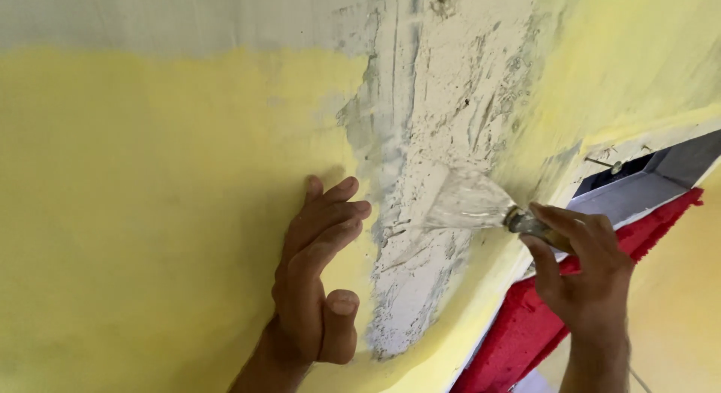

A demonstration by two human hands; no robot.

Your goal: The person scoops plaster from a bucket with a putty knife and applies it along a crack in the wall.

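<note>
Yellow wall [150, 213] bears a grey filler strip [428, 137]. Left hand [315, 280] flat, fingers spread, against wall; right hand [582, 269] grips putty knife [481, 205] on filler.

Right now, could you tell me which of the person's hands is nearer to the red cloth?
Right. The right hand grips the putty knife directly over the red cloth; the left hand lies flat on the yellow wall, well away.

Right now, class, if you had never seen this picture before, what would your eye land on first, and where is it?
First comes the rough grey-white plaster patch running down the middle of the yellow wall. The right hand presses a putty knife flat against the patch, while the left hand rests open on the yellow paint beside it. A bright red strip shows at lower right.
</note>
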